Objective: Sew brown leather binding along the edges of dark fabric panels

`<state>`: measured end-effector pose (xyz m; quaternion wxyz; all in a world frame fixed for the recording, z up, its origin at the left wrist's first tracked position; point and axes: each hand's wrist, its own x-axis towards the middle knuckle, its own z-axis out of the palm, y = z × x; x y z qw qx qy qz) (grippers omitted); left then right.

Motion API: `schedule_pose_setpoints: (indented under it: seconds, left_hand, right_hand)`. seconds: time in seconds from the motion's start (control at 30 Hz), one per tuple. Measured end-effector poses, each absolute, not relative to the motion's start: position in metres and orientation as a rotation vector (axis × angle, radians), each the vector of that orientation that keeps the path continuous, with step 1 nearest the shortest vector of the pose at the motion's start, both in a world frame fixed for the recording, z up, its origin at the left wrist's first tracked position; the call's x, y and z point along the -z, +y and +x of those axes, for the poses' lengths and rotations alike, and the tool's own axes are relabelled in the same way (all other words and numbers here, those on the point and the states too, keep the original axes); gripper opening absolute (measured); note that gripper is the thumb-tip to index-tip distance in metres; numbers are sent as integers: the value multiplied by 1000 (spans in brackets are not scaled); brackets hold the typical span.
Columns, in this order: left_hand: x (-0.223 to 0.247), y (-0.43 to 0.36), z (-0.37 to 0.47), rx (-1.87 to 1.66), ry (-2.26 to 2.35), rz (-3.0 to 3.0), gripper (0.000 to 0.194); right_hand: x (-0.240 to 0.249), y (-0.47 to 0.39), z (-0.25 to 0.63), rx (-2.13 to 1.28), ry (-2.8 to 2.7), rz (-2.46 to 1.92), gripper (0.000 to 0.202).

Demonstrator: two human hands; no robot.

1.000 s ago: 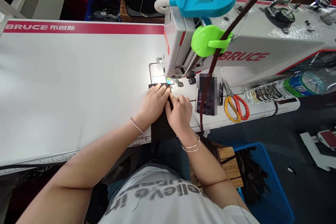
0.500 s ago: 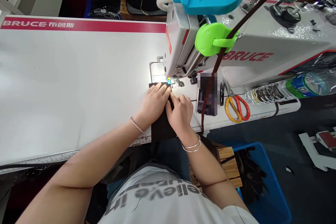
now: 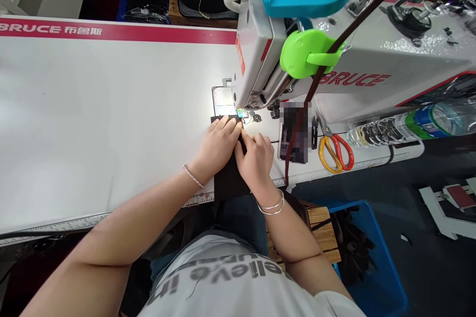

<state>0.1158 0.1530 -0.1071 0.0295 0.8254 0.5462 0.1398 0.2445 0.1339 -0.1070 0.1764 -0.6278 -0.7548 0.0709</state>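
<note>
The cloth [image 3: 228, 181] overhangs the near edge of the surface [image 3: 111, 109]. I see left hand [image 3: 218, 146] flat, fingers [image 3: 223, 123] together; right hand [image 3: 257, 158] curled, pinch unclear. Creeping forward, either could catch the foot [image 3: 240, 114].

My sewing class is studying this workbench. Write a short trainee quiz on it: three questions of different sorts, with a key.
1. True or false: the left hand rests on the dark cloth.
2. Which two bright colours mark the scissors?
(a) blue and green
(b) yellow and red
(c) purple and pink
3. Fill in the blank: the red brand word on the sewing machine reads ____.

Key: 1. True. 2. (b). 3. BRUCE.
</note>
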Motion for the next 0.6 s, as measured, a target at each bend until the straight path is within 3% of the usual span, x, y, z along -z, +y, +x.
schedule_pose_setpoints:
  seconds: [0.6]
  left_hand:
    - [108, 154, 115, -454, 1677, 2505, 37]
  right_hand:
    - [110, 134, 245, -175, -2135, -1764, 40]
